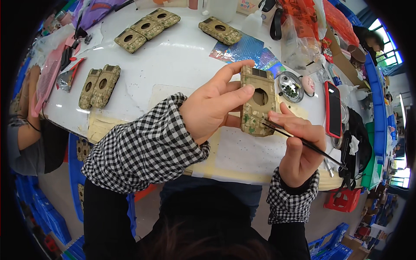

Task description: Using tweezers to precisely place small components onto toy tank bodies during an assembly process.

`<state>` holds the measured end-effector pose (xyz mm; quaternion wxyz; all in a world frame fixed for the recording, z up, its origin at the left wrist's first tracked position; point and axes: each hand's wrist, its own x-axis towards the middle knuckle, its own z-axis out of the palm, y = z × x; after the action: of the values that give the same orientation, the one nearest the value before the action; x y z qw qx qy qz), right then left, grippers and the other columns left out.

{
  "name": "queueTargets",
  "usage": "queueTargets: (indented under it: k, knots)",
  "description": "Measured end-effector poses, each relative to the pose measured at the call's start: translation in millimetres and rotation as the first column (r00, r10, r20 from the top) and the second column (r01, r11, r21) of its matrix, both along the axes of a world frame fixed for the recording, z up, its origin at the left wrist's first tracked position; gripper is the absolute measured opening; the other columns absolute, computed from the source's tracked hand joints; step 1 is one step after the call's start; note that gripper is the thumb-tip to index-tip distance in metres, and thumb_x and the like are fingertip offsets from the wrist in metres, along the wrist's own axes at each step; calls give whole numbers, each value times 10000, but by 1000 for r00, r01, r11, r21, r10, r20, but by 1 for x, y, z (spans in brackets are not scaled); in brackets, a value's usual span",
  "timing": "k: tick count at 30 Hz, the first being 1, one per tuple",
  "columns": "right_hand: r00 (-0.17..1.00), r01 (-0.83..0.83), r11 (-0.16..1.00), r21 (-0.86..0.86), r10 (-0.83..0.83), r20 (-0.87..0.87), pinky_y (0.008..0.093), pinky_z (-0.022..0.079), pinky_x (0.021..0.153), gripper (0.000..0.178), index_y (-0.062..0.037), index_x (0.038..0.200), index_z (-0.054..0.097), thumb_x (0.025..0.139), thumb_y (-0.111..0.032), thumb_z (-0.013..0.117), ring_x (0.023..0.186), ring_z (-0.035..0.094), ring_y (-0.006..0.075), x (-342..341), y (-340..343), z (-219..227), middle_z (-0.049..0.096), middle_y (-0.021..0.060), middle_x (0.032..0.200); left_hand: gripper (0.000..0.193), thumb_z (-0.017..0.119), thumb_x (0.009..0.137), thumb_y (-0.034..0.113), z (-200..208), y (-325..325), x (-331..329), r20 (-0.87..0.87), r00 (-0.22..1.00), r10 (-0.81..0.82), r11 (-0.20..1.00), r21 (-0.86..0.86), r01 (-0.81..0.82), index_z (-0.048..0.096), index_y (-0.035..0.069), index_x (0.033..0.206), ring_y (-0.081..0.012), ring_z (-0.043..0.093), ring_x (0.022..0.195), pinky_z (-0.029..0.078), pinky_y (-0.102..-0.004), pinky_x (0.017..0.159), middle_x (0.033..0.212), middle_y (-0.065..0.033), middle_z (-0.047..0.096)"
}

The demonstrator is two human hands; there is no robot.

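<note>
My left hand (216, 102) grips a camouflage-painted toy tank hull (258, 113) by its sides, with the thumb on top next to its round hole. The hull is held above the white table. My right hand (303, 141) pinches slim black tweezers (314, 148), whose fine tips rest at or just over the hull's near end. Whether the tips hold a small part is too fine to tell. Just right of the hull, a round clear dish (290, 86) contains small dark green pieces.
More camouflage hulls stand on the table (173, 56): a row (147, 28) at the back, one (220, 30) by shiny blue sheets (242, 50), and a pair (99, 86) at left. A red-edged phone (333, 108) lies at right. Another person's arm (28, 108) rests at far left.
</note>
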<state>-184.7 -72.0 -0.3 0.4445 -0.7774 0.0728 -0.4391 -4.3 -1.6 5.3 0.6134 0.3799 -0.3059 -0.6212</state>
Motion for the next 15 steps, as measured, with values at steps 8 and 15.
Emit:
queueTargets:
  k: [8,15]
  knots:
    - [998,8,991,-133,-17,-61,516,357,983,190,-12,941,484,908,-194,529,956,620,323,-4,-2,2,634,217,930,527,436,953,211,-1,0,0,41,999,-20,999,-48,22,193,118,1411,-133,542,1024,498,-285,775,1168,-94,519]
    - [996,7,981,-193,-24,-86,525,355,981,217,-16,937,463,925,-230,501,933,627,328,-3,-2,2,633,235,915,539,440,949,210,-2,0,0,64,998,-16,997,-69,20,182,115,1412,-137,537,1039,491,-285,781,1187,-99,511]
